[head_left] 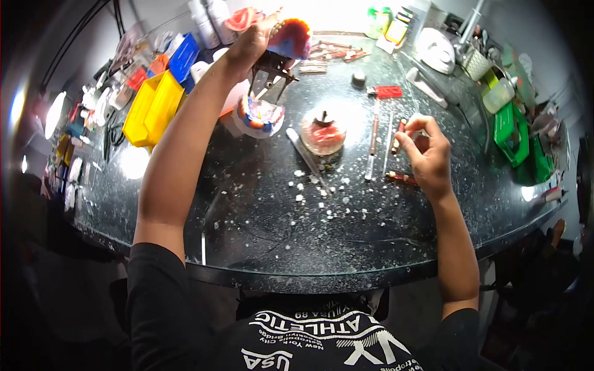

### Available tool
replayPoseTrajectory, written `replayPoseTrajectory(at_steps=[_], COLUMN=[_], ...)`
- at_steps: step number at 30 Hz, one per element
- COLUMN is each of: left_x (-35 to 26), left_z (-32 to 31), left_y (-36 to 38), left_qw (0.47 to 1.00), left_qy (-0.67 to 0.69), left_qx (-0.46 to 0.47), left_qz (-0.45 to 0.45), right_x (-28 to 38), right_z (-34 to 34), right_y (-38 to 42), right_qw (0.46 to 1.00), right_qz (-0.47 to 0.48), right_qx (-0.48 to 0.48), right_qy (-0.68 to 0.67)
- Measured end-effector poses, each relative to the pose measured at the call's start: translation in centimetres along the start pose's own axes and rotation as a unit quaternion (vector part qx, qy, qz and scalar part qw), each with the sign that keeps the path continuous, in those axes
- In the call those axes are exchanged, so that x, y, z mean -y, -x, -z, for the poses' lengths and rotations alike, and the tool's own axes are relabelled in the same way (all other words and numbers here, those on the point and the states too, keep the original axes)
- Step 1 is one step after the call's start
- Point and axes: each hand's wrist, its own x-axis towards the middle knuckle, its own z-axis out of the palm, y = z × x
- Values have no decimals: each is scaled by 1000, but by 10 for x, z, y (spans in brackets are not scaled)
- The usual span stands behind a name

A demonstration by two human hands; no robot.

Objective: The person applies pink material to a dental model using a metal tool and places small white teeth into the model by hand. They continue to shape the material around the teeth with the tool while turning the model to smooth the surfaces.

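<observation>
High at the back left, my left hand grips a dental articulator. Its upper part is swung up, with a blue and orange-red dental cast beside my fingers. The lower cast, white with blue and red, sits beneath the frame. On the right, the thumb and fingers of my right hand are curled together at a short wax carver with a dark red banded handle. A second red-handled tool lies beside that hand. Nearby are a long brown-handled instrument and a thin metal one.
A glass burner with reddish contents stands mid-table beside a pale knife-like tool. White crumbs are scattered in front. Farther out are a red lighter, yellow bin, green bins and several tools.
</observation>
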Motion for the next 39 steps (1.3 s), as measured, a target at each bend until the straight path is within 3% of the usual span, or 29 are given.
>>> replayPoseTrajectory(at_steps=[3,6,10,15,19,24,28,31,34,39], left_x=[11,9,9,-19,-19,-23,-19,-6,-19,-25], left_z=[1,-4,-18,-45,-47,-56,-51,-41,-49,-61], left_y=[-30,-44,-59,-56,-63,-68,-71,-73,-69,-64], left_qw=[999,999,993,981,973,971,976,972,972,969], left_qy=[-1,-14,-70,-147,-173,-182,-139,-207,-188,-220], left_qx=[-15,10,-62,-95,-100,-90,-62,-61,-49,-68], left_qz=[40,50,65,84,117,126,155,90,133,88], right_x=[13,14,10,14,15,10,9,13,12,15], right_z=[12,21,27,33,25,31,29,25,28,33], right_y=[-5,-8,-10,-10,-9,-9,-9,-9,-9,-9], right_qw=[991,988,979,970,982,965,975,985,986,984], right_qz=[92,112,161,146,135,157,133,110,117,130], right_qx=[30,32,5,17,-16,16,-19,-34,-17,-8], right_qy=[95,97,123,194,131,210,175,126,119,121])
